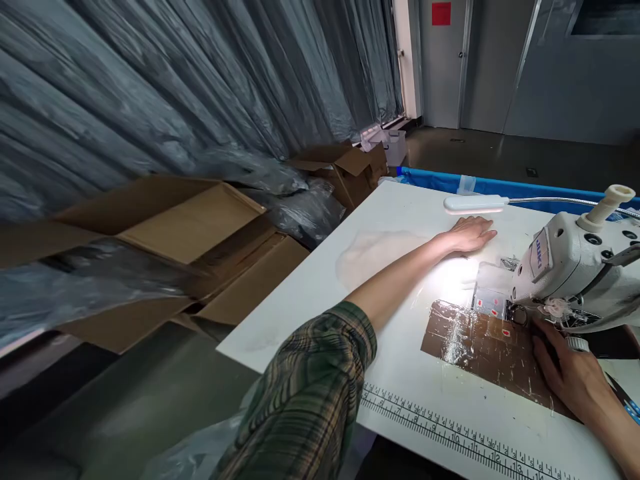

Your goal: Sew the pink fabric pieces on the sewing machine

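My left hand lies on the far part of the white table, palm down with fingers stretched out, just below a lamp head. Nothing shows in its grasp. At the head of a white sewing machine, my right hand rests over a brown, shiny taped sheet. Its thumb and index finger are apart, close to the presser foot; the other fingers are partly hidden. Small red marks show on the plate and sheet near the needle area. White thread hangs in a tangle on the machine.
A gooseneck lamp lies across the far side. A printed ruler scale runs along the near edge. Blue-handled snips lie at the right. Open cardboard boxes with plastic stand left of the table, before a grey curtain.
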The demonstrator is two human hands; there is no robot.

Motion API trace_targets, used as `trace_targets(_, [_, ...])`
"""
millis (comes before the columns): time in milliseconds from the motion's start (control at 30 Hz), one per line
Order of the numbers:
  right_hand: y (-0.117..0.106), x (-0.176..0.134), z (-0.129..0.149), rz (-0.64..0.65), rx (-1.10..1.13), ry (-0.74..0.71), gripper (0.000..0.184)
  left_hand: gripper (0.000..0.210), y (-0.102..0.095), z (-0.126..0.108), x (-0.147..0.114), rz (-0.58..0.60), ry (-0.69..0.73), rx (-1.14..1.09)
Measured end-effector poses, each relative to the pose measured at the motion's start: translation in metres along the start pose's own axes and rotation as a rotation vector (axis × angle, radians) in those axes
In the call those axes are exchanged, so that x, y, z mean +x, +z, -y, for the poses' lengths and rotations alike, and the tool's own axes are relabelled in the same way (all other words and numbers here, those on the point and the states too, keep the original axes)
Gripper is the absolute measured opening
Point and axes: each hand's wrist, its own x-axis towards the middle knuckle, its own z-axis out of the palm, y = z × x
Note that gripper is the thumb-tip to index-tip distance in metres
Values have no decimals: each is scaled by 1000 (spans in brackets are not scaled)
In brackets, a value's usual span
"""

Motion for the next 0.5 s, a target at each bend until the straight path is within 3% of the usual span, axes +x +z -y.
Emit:
trace_targets(100, [0,1,0,27,-6,-18,35,52,1,-1,-10,-20,-13,19])
trace_targets(233, [1,3,-1,13,-6,-45,39,41,0,-10,-33,-135,50,17])
trace_targets(367, [5,4,0,-34,-1,-45,40,28,-1,-14,-49,-38,114,-44])
trace_targets(500, [11,3,1,-114,-10,27,41,32,-1,-6,-57,-123,5,-41])
